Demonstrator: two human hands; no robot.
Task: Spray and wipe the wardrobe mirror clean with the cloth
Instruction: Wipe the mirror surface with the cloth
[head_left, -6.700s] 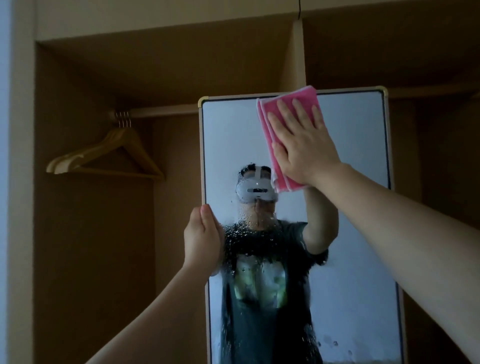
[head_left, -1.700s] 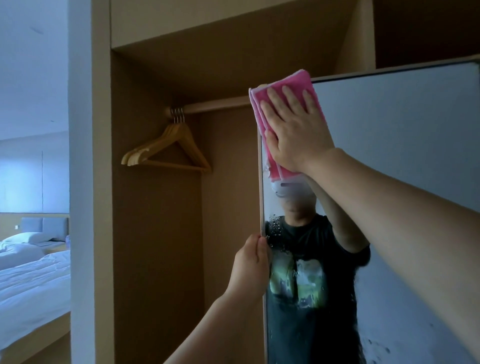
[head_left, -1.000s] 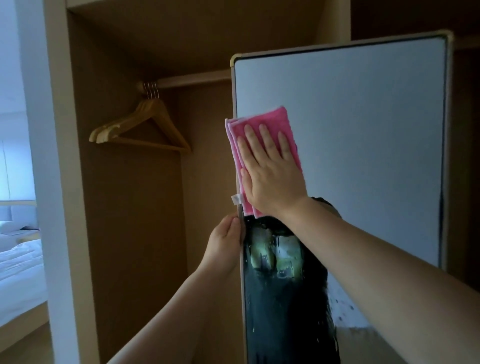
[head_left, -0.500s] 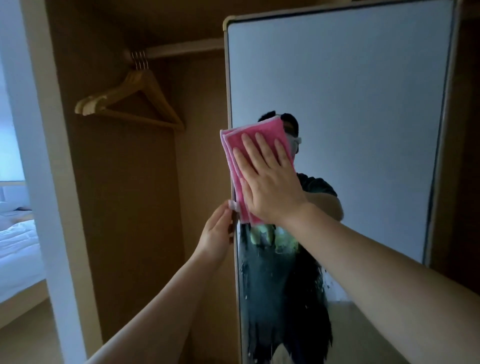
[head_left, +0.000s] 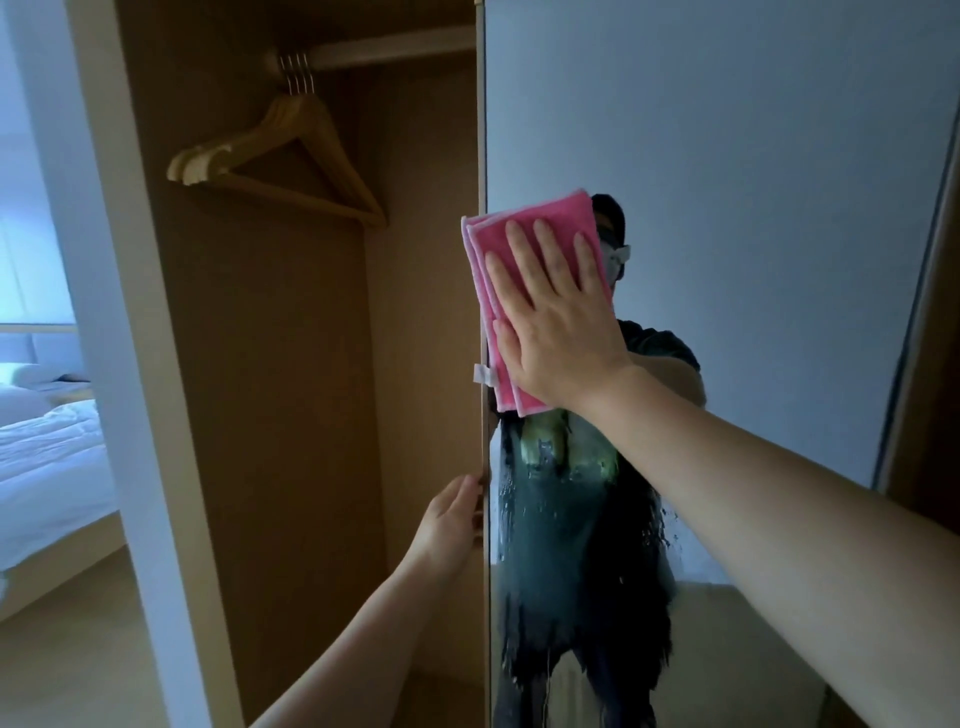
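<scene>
Two bare hands work at the wardrobe mirror (head_left: 727, 156). Right hand (head_left: 558, 317), fingers spread flat, presses the folded pink cloth (head_left: 498, 291) against the glass at the mirror's left edge. Left hand (head_left: 452, 525) grips that edge lower down. Droplets and streaks cover the glass below the cloth. Wooden hangers (head_left: 280, 156) hang on the rail (head_left: 389, 49) to the left; a bed (head_left: 47, 457) lies beyond.

The cloth (head_left: 519, 270) is hot pink with a paler pink trim and a tiny white tag. The wardrobe (head_left: 291, 415) is tan wood, and so are the hangers (head_left: 291, 161). The mirror (head_left: 753, 208) looks pale blue-grey, and the bed (head_left: 47, 467) is white.
</scene>
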